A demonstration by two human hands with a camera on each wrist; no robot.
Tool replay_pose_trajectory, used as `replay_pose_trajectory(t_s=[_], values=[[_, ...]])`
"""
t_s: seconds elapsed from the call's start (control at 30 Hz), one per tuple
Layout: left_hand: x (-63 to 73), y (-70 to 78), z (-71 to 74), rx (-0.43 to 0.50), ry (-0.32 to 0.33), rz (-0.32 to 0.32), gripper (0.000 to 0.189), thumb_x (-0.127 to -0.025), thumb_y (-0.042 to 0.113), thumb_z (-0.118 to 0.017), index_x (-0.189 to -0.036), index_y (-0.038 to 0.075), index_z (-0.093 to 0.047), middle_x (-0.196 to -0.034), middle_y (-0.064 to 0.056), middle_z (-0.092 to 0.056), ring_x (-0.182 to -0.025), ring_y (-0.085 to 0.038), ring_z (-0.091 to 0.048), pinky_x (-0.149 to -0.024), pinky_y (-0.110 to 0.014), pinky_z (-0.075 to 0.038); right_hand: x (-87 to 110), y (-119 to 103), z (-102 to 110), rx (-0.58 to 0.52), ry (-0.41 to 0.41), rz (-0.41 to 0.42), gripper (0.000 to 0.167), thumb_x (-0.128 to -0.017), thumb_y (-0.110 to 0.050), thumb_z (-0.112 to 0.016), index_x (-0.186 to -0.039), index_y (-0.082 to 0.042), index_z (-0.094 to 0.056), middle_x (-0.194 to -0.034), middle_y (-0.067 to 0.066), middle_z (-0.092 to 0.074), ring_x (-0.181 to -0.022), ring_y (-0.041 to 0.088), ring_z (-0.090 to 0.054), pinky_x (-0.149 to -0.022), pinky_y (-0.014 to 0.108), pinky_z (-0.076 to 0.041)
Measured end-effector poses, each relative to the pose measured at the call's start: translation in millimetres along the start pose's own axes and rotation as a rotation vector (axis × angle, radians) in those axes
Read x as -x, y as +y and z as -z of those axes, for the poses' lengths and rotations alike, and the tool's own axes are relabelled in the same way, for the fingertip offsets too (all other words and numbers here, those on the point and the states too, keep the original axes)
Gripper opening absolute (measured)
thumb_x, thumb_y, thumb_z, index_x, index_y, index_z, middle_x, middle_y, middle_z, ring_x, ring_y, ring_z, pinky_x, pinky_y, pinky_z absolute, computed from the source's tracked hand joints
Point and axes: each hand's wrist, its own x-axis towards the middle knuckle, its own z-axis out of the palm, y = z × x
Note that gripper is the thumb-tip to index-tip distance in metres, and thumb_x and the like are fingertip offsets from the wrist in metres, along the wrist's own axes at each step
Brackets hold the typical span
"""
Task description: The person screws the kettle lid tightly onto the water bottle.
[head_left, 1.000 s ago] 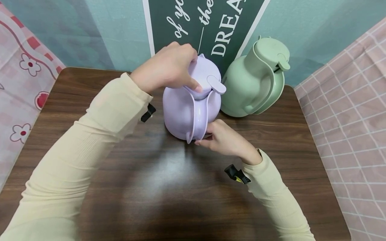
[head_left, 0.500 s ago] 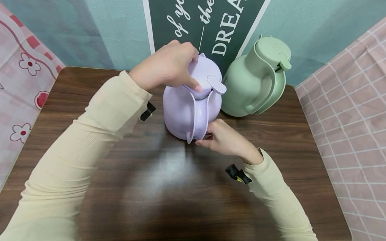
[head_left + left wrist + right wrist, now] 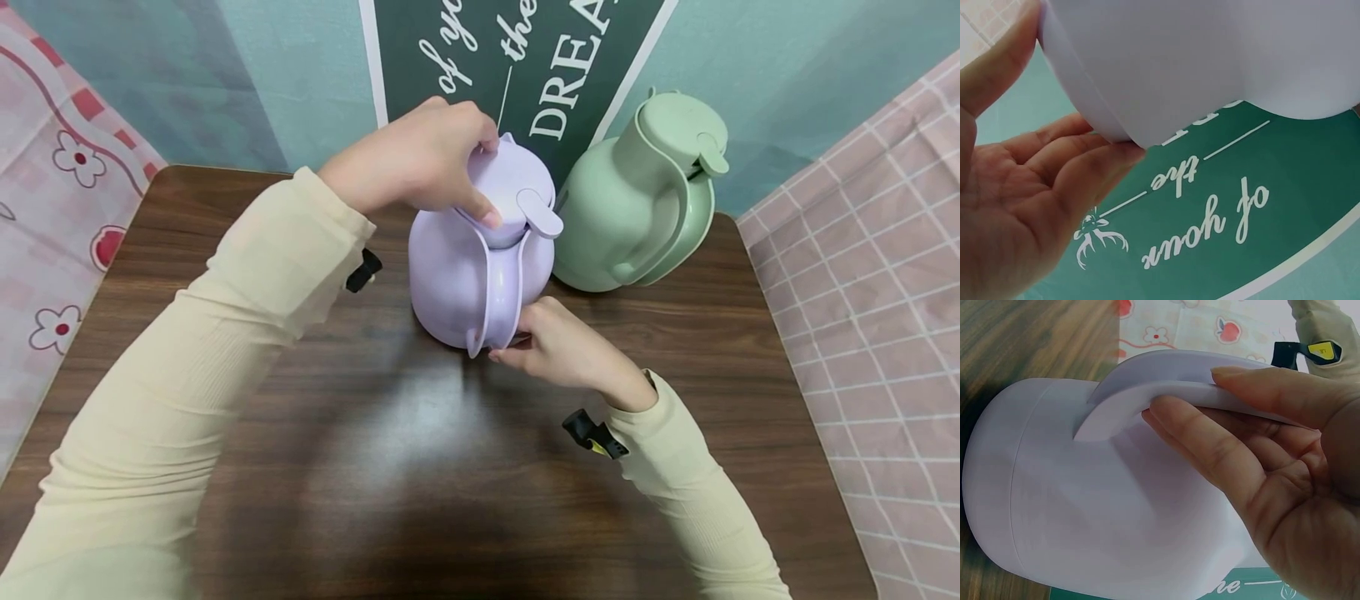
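Observation:
A lavender thermos jug (image 3: 444,279) stands upright on the wooden table, its handle facing the person. The left hand (image 3: 422,160) grips the jug's round lid (image 3: 513,187) from the left; in the left wrist view its fingertips (image 3: 1124,152) lie against the rim and the thumb is on the other side. Low on the jug, the right hand (image 3: 564,343) holds the curved handle (image 3: 502,296). In the right wrist view the thumb lies along the handle's outside while the fingers pass under it. A flat lever (image 3: 540,213) on the lid points toward the right.
Just right of the lavender jug, a similar green thermos jug (image 3: 607,212) stands close by. Behind both is a dark green sign (image 3: 510,75) with white lettering, against a teal cloth. Pink checked cloth (image 3: 870,317) borders the table (image 3: 420,500) at right, flowered cloth (image 3: 67,217) at left.
The left wrist has shifted very slightly up and left. Both hands keep their hold, and the jugs stay where they were apart from a small shift of the whole view.

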Motion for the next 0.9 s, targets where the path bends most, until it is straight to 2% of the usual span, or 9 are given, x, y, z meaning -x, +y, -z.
replay_pose_trajectory(t_s=[0.23,0.47,0.63,0.73,0.8,0.9], values=[[-1.5,-1.8,1.1,-0.005,-0.005,-0.028,0.070,-0.071,0.039,-0.077,-0.127,0.005,-0.049,-0.122,-0.010,-0.051,-0.114,-0.031,-0.036,-0.093,-0.038,-0.033,0.3,1.2,-1.3,-0.002,0.005,0.006,0.005,-0.075,-0.002,-0.070,-0.078,-0.003,-0.066,-0.072,-0.003,-0.062,-0.069,0.012,-0.055,-0.067,0.030,-0.045],[-1.9,-2.9,1.1,-0.007,-0.021,-0.008,0.073,-0.072,0.040,-0.075,-0.131,0.008,-0.046,-0.130,-0.007,-0.047,-0.119,-0.030,-0.033,-0.095,-0.037,-0.032,-0.1,0.6,-2.1,0.000,0.003,-0.004,0.005,-0.075,-0.002,-0.070,-0.077,-0.004,-0.066,-0.072,-0.003,-0.062,-0.070,0.012,-0.056,-0.067,0.030,-0.045],[1.2,-3.7,-1.6,0.046,0.006,0.008,0.073,-0.071,0.037,-0.077,-0.132,0.008,-0.048,-0.127,-0.006,-0.051,-0.116,-0.030,-0.035,-0.094,-0.037,-0.033,-0.3,-3.5,-1.7,-0.007,-0.003,-0.030,0.005,-0.076,-0.002,-0.070,-0.076,-0.005,-0.066,-0.071,-0.004,-0.062,-0.067,0.010,-0.055,-0.065,0.029,-0.046],[3.3,-1.7,-2.2,0.044,0.013,0.014,0.071,-0.072,0.036,-0.076,-0.132,0.009,-0.049,-0.123,-0.007,-0.053,-0.114,-0.029,-0.037,-0.092,-0.036,-0.035,-0.2,-4.7,-1.4,-0.004,-0.006,-0.045,0.006,-0.076,-0.001,-0.070,-0.076,-0.006,-0.066,-0.070,-0.005,-0.062,-0.067,0.010,-0.055,-0.065,0.029,-0.046],[5.2,1.1,-2.3,0.033,0.018,0.020,0.062,-0.073,0.035,-0.075,-0.124,0.006,-0.055,-0.116,-0.008,-0.056,-0.109,-0.028,-0.040,-0.087,-0.035,-0.037,-0.2,-5.4,-0.9,-0.002,-0.009,-0.052,0.006,-0.075,-0.002,-0.070,-0.076,-0.006,-0.066,-0.071,-0.004,-0.062,-0.068,0.010,-0.055,-0.066,0.029,-0.046],[9.1,5.9,-2.3,0.026,0.031,0.034,0.045,-0.073,0.034,-0.074,-0.102,0.003,-0.061,-0.099,-0.009,-0.058,-0.098,-0.026,-0.043,-0.077,-0.032,-0.039,-0.1,-5.5,0.0,-0.003,-0.015,-0.063,0.005,-0.075,-0.002,-0.070,-0.076,-0.005,-0.066,-0.070,-0.004,-0.062,-0.067,0.011,-0.055,-0.066,0.029,-0.046]])
